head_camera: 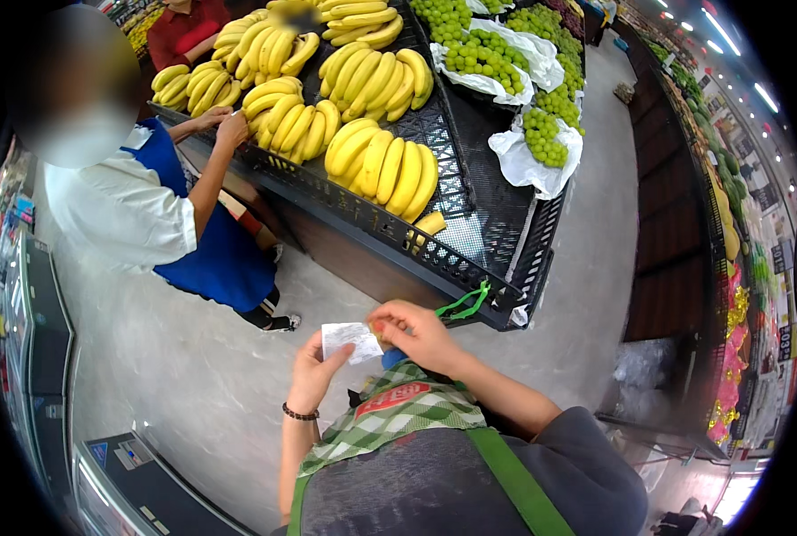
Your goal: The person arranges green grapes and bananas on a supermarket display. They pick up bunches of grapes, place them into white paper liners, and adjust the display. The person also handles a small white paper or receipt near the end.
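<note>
My left hand (319, 368) holds a small white paper slip (351, 342) bearing writing, its thumb lying on the slip's lower part. At the slip's right edge is my right hand (408, 331), its fingers bent around something small and partly hidden that I cannot make out. Both hands are in front of the green checked apron (398, 402). Beyond them stands the black display crate (372, 224) with bunches of bananas (382, 167). A green plastic tie (469, 301) hangs from the crate's near corner. Green grapes (544, 137) lie on white paper to the right.
A co-worker in a white shirt and blue apron (217, 248) stands at the left, hands at the bananas. Another person in red (187, 33) is behind the display. Freezer cabinets (150, 482) stand at lower left. A long produce shelf (673, 234) runs along the right.
</note>
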`<state>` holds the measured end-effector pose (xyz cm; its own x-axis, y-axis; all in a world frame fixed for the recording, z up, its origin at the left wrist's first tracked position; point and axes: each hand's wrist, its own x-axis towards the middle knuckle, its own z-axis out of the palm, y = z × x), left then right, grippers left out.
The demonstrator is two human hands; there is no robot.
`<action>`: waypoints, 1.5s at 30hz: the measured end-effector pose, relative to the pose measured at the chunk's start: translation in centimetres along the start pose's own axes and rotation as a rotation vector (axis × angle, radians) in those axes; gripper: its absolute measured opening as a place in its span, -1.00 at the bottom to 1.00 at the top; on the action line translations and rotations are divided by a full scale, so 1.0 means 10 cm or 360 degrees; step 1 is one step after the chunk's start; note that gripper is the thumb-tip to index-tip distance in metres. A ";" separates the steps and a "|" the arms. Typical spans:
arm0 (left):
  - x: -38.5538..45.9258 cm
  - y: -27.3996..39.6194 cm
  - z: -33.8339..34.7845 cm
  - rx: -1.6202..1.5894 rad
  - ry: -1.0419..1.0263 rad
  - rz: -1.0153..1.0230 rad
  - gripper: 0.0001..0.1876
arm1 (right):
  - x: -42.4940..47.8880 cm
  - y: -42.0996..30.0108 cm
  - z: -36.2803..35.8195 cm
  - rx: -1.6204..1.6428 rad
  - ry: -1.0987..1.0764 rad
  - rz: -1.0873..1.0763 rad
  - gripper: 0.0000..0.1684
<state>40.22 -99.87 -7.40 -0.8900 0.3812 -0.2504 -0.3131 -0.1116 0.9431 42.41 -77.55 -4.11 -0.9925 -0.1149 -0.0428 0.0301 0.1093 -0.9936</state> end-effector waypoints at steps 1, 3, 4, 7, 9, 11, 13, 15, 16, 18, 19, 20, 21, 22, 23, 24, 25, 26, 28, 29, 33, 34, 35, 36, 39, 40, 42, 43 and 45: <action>0.11 0.00 -0.06 0.0026 0.0030 -0.0028 -0.73 | 0.09 0.02 -0.12 -0.0193 0.0122 -0.0101 -0.78; 0.31 0.03 -0.24 0.0088 0.0117 -0.0078 -0.71 | 0.30 0.10 -0.35 -0.0383 0.0430 -0.0234 -0.80; 0.43 0.04 -0.34 0.0124 0.0095 -0.0023 -0.69 | 0.38 0.11 -0.47 -0.0300 0.0559 -0.0167 -0.80; 0.73 0.37 -0.40 0.0045 0.0244 -0.0167 -0.66 | 0.71 0.23 -0.85 -0.0143 0.0892 -0.0071 -0.77; 0.97 0.45 -0.53 0.0078 0.0254 -0.0139 -0.63 | 0.98 0.25 -1.04 -0.0123 0.0940 -0.0090 -0.75; 1.25 0.57 -0.61 0.0097 0.0248 -0.0094 -0.62 | 1.26 0.22 -1.11 -0.0088 0.0937 -0.0095 -0.78; 1.51 0.66 -0.68 0.0127 0.0268 -0.0047 -0.64 | 1.55 0.22 -1.13 -0.0068 0.0910 -0.0161 -0.79; 1.75 0.74 -0.73 0.0112 0.0293 -0.0006 -0.66 | 1.82 0.16 -1.16 -0.0240 0.0884 -0.0180 -0.79; 1.88 0.77 -0.73 0.0085 0.0306 0.0011 -0.67 | 1.97 0.14 -1.17 -0.0317 0.0871 -0.0196 -0.78; 2.06 0.83 -0.79 0.0046 0.0321 0.0010 -0.70 | 2.25 0.05 -1.17 -0.0338 0.0861 -0.0266 -0.76; 2.16 0.85 -0.83 0.0033 0.0322 -0.0009 -0.72 | 2.35 0.01 -1.16 -0.0426 0.0869 -0.0278 -0.76; 2.26 0.87 -0.87 0.0022 0.0320 -0.0029 -0.73 | 2.44 -0.04 -1.15 -0.0513 0.0882 -0.0290 -0.76; 2.39 0.93 -0.88 0.0005 0.0306 -0.0039 -0.74 | 2.54 -0.09 -1.16 -0.0613 0.0902 -0.0309 -0.76; 2.52 1.06 -0.85 -0.0073 0.0193 -0.0003 -0.75 | 2.64 -0.14 -1.16 -0.0644 0.0903 -0.0343 -0.76; 2.67 1.11 -0.88 -0.0100 0.0168 0.0037 -0.76 | 2.73 -0.13 -1.16 -0.0712 0.0925 -0.0367 -0.76; 2.82 1.14 -0.91 -0.0125 0.0131 0.0070 -0.76 | 2.80 -0.09 -1.16 -0.0782 0.0957 -0.0381 -0.76; 2.96 1.19 -0.92 -0.0145 0.0085 0.0073 -0.76 | 2.87 -0.07 -1.17 -0.0853 0.0992 -0.0392 -0.77; 3.13 1.25 -0.93 -0.0163 0.0038 0.0080 -0.76 | 2.93 -0.08 -1.17 -0.0871 0.1027 -0.0366 -0.76; 3.44 1.36 -0.96 -0.0199 -0.0071 0.0079 -0.76 | 3.06 -0.11 -1.18 -0.0970 0.1093 -0.0320 -0.74; 3.58 1.41 -0.96 -0.0209 -0.0141 0.0066 -0.77 | 3.11 -0.13 -1.20 -0.1056 0.1128 -0.0302 -0.73; 4.19 1.66 -0.88 -0.0208 -0.0425 0.0074 -0.77 | 3.47 -0.25 -1.37 -0.1265 0.1336 -0.0269 -0.69; 4.33 1.72 -0.84 -0.0181 -0.0485 0.0108 -0.78 | 3.57 -0.31 -1.43 -0.1378 0.1347 -0.0249 -0.66; 4.47 1.74 -0.77 -0.0204 -0.0487 0.0127 -0.78 | 3.68 -0.37 -1.50 -0.1457 0.1367 -0.0281 -0.65; 4.61 1.73 -0.71 -0.0225 -0.0479 0.0150 -0.79 | 3.82 -0.43 -1.56 -0.1531 0.1381 -0.0320 -0.64; 5.04 1.77 -0.55 -0.0066 -0.0375 0.0369 -0.74 | 4.21 -0.52 -1.78 -0.1746 0.1415 -0.0371 -0.60; 5.20 1.80 -0.50 -0.0110 -0.0313 0.0451 -0.74 | 4.35 -0.56 -1.85 -0.1792 0.1425 -0.0410 -0.59; 5.56 1.94 -0.41 -0.0126 -0.0212 0.0591 -0.74 | 4.63 -0.60 -2.05 -0.1881 0.1420 -0.0493 -0.59; 5.76 1.98 -0.40 -0.0089 -0.0108 0.0670 -0.73 | 4.75 -0.60 -2.12 -0.1932 0.1401 -0.0473 -0.60; 6.23 2.06 -0.39 0.0058 0.0000 0.0775 -0.76 | 4.96 -0.58 -2.26 -0.2037 0.1363 -0.0433 -0.60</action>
<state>-22.98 -82.00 -4.45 -0.9302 0.2924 0.2220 0.1516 -0.2448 0.9576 -9.69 -61.57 1.95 -0.7341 0.2564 0.6288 0.1699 0.9659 -0.1955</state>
